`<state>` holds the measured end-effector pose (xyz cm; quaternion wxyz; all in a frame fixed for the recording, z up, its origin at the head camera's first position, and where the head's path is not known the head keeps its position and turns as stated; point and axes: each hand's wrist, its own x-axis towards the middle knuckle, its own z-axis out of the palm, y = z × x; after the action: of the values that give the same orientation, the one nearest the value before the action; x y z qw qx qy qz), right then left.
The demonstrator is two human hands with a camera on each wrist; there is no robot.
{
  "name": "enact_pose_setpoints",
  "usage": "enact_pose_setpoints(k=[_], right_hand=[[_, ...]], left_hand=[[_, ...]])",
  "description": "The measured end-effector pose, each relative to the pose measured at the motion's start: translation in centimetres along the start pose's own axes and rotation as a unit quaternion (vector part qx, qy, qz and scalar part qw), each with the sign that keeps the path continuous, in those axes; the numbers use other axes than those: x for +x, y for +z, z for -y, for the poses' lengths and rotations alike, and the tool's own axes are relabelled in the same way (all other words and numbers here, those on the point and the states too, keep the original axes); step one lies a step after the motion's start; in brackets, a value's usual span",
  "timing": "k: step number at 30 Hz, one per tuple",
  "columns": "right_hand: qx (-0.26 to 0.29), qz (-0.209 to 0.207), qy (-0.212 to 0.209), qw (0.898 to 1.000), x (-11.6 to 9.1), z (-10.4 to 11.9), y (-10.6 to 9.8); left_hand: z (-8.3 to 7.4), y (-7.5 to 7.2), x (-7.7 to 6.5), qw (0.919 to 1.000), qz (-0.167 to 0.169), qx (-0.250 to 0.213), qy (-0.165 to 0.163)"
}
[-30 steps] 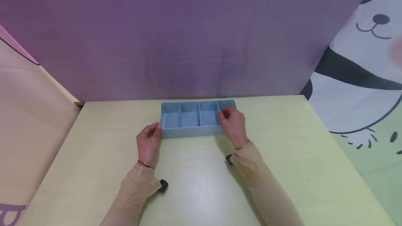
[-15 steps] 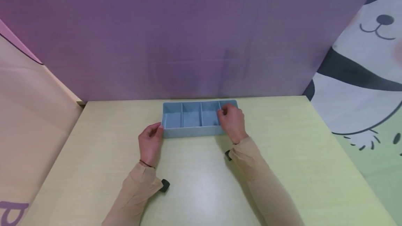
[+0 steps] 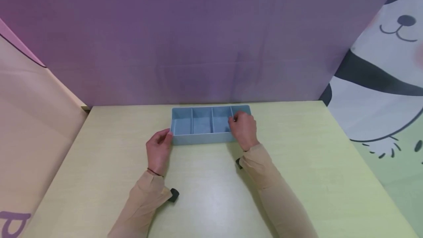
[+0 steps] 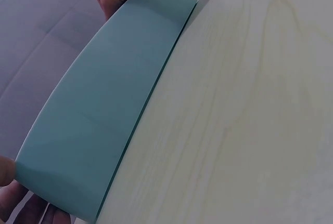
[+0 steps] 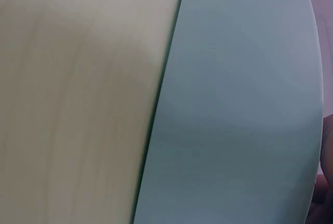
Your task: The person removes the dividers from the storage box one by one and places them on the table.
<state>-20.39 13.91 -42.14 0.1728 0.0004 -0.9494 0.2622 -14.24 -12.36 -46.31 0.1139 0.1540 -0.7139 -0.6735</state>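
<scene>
A blue divided box with several side-by-side compartments lies at the back of the table. My left hand is at its left front corner, the thumb against the corner and the fingers around the left end. The left wrist view shows that thumb at the wall's top edge and the fingers beside the end. Over the right-hand compartment, my right hand reaches down past the front wall, thumb and forefinger bent toward each other near the last divider. Its fingertips are partly hidden; I cannot tell what they pinch.
The pale wooden table extends on both sides and in front of the box. Directly behind it rises a purple cloth backdrop. A panda-printed panel borders the right side, a light panel the left.
My right hand has shifted slightly left relative to the box and stays over its right end. The left hand keeps its place at the corner. The whole head view has drifted slightly.
</scene>
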Motion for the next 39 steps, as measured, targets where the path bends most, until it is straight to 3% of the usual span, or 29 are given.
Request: enact_pose_setpoints(k=[21, 39], right_hand=[[-0.04, 0.009, 0.006, 0.999, 0.33, 0.16, 0.16], [-0.027, 0.003, -0.006, 1.0, 0.38, 0.1, 0.14]], left_hand=[[-0.14, 0.08, 0.06, 1.0, -0.003, 0.003, 0.004], [-0.09, -0.12, -0.08, 1.0, -0.002, 0.008, 0.0]])
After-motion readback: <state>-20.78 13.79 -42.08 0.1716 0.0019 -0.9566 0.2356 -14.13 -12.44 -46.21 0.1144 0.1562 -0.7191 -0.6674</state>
